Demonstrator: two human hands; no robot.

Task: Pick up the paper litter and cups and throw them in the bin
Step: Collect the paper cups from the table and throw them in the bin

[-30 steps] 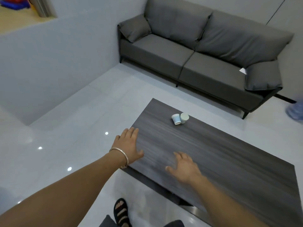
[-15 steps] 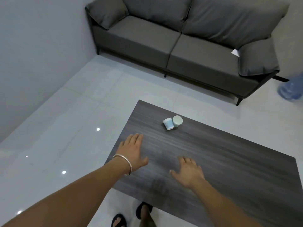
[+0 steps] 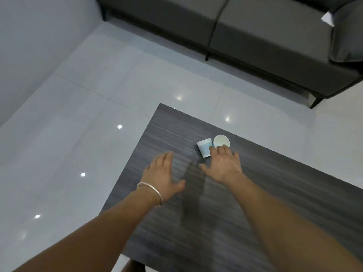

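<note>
Two paper cups lie touching each other toward the far edge of the dark wood surface point(image 3: 284, 193). We see the printed cup point(image 3: 204, 149) on its side, long axis running roughly away from us toward the sofa point(image 3: 255, 42). Its far end looks wider, so we judge the mouth faces the sofa, but we're not sure. The white cup point(image 3: 221, 141) shows us a round face; whether it is upright or tipped we cannot tell. The right hand point(image 3: 224, 166) is over both, grip released, fingers spread, tips at the cups' near sides, nothing held. The left hand point(image 3: 163, 172) is flat above the surface, grip released too. We expect the cups to be very light, thin-walled, easy to crush and quick to roll, so take each round the side wall, gently. A paper scrap point(image 3: 327, 18) lies on the sofa by a cushion. No bin is in view.
</note>
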